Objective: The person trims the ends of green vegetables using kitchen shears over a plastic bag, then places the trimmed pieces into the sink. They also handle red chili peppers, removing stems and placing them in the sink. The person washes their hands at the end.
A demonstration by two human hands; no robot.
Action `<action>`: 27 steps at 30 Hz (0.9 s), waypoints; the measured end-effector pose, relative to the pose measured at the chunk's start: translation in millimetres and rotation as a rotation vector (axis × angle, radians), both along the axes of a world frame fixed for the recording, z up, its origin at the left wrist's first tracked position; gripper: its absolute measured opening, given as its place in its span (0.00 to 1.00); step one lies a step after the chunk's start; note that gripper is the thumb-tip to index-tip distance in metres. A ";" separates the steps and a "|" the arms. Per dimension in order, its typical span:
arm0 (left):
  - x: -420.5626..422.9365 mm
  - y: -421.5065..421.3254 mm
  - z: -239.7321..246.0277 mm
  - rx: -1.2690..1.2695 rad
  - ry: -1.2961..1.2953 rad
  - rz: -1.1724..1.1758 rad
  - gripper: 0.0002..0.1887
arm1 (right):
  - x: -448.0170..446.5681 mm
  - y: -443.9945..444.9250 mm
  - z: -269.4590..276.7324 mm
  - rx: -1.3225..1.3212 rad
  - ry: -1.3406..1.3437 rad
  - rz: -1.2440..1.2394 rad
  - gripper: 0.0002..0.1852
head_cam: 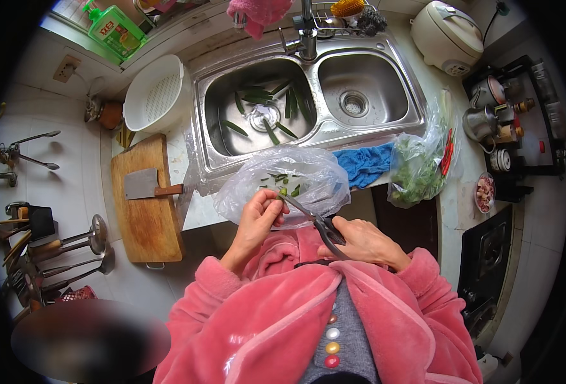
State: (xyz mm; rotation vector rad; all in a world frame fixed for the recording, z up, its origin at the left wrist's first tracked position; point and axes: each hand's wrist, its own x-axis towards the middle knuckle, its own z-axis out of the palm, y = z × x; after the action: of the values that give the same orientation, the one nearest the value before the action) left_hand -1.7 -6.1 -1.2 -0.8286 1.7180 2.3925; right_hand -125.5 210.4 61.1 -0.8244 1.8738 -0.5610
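My left hand [259,213] pinches a small green vegetable piece [282,192] between its fingertips, over a clear plastic bag [235,192] with green scraps in it. In my right hand [369,242] is a pair of scissors [322,225], whose blades reach to the green piece. The bag lies at the counter's front edge. Beyond it, several long green vegetable pods [256,98] lie in the left basin of the steel sink [225,146].
A cleaver [141,185] rests on a wooden cutting board [146,225] at left, near a white colander [155,98]. At right are a blue cloth [364,163], bagged leafy greens [415,170], a small bowl of meat [484,193] and a rice cooker [448,36].
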 end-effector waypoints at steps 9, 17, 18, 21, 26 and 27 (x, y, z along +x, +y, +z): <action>-3.3 1.7 1.1 -0.054 -0.064 -0.008 0.09 | 2.5 3.5 -18.1 -0.084 -0.034 -0.078 0.24; -10.3 -0.6 10.5 0.078 -0.142 0.037 0.13 | -2.0 12.2 -43.4 -0.181 -0.097 -0.133 0.22; -9.2 -3.3 9.0 0.152 -0.142 0.054 0.13 | -2.7 13.1 -44.3 -0.167 -0.100 -0.151 0.23; -5.0 -15.2 2.5 0.361 -0.149 0.099 0.14 | -3.7 15.3 -41.5 -0.192 -0.084 -0.198 0.23; -2.0 -28.3 -5.5 0.596 -0.139 0.114 0.16 | -7.6 15.9 -38.3 -0.173 -0.065 -0.220 0.24; -3.4 -28.8 -4.1 0.609 -0.119 0.088 0.17 | -9.7 15.1 -34.1 -0.136 -0.072 -0.205 0.25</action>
State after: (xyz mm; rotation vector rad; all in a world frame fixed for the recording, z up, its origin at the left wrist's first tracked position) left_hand -5.1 -34.9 -5.2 -0.9217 0.8348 2.6236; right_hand -135.2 225.5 26.9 -0.6940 1.8813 -0.8430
